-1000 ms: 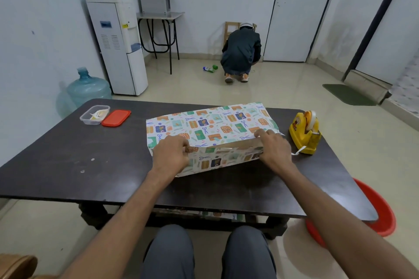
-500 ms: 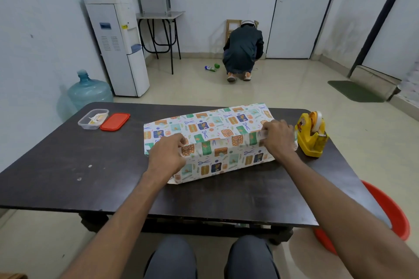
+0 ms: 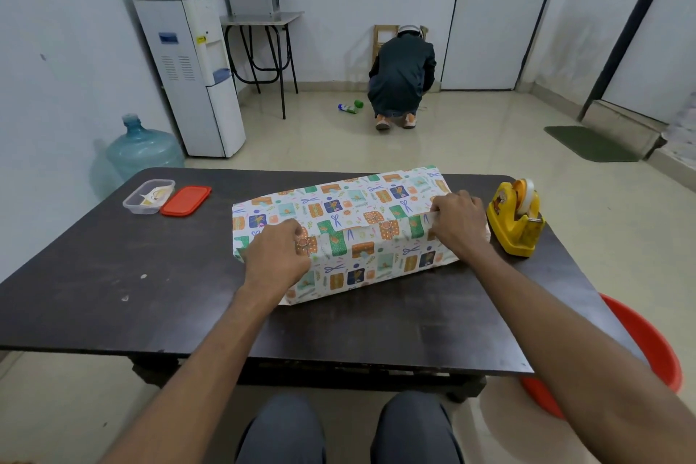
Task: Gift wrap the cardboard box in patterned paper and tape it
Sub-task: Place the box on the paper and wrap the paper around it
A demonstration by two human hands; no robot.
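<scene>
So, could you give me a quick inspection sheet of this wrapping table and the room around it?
surface: dark table, scuffed, a few pale specks.
job's things: paper covers the box wholly; yellow tape dispenser at its right.
clutter: clear tub and red lid, side by side, far left.
grips: left hand and right hand each pinch the paper flap on top.
cables: nothing seen.
surroundings: water cooler, spare bottle, crouching person by the door, red basin on the floor.

- Light: even, diffuse, moderately bright.
- Shadows: soft, faint.
- Glare: mild sheen on glossy cream floor tiles [image 3: 470,147].
- Edges: wide-angle bowing; focus sharp centrally.
</scene>
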